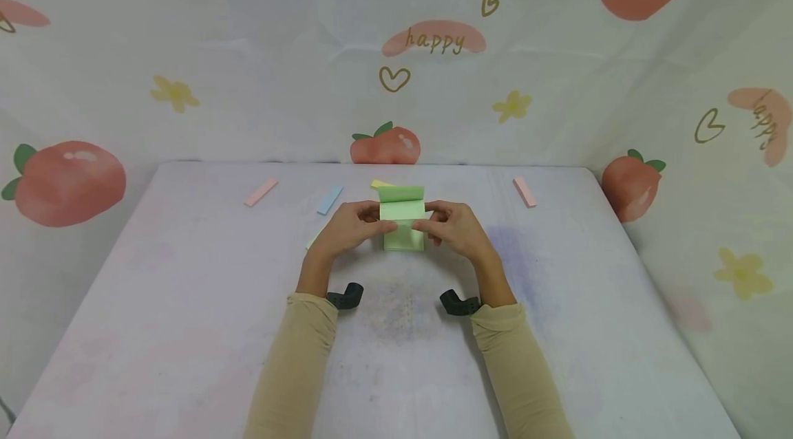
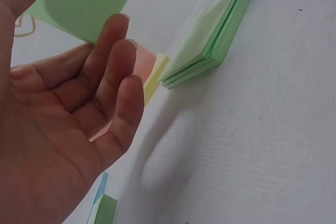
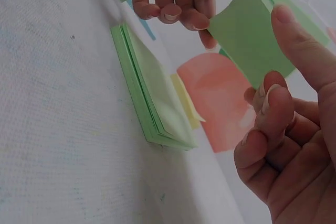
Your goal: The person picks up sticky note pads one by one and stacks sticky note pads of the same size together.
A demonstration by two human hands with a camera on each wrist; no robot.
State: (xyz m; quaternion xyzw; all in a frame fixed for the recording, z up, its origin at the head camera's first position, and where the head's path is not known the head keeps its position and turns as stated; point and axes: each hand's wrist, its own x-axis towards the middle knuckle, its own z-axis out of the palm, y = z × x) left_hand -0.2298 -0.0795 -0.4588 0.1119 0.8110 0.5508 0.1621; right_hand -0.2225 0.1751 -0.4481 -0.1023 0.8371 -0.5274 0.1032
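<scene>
One curled, thin light-green paper sheet [image 1: 401, 210], held above and toward 12 o'clock of the layered green paper pad [image 1: 404, 240]. Left hand [image 1: 348, 228] pinches its 9 o'clock edge; right hand [image 1: 458, 228], its 3 o'clock. We judge it light, flexible, easily creased: best gripped at opposite edges.

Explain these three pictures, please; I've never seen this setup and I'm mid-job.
There's no robot, just a person's left hand and right hand. The wide picture comes from a head camera; the close ones from a camera on each wrist. Both hands hold a green sheet above a green pad on the table. Farther back lie two pink strips, a blue strip and a yellow strip; a green piece, partly hidden, shows near the left hand.
</scene>
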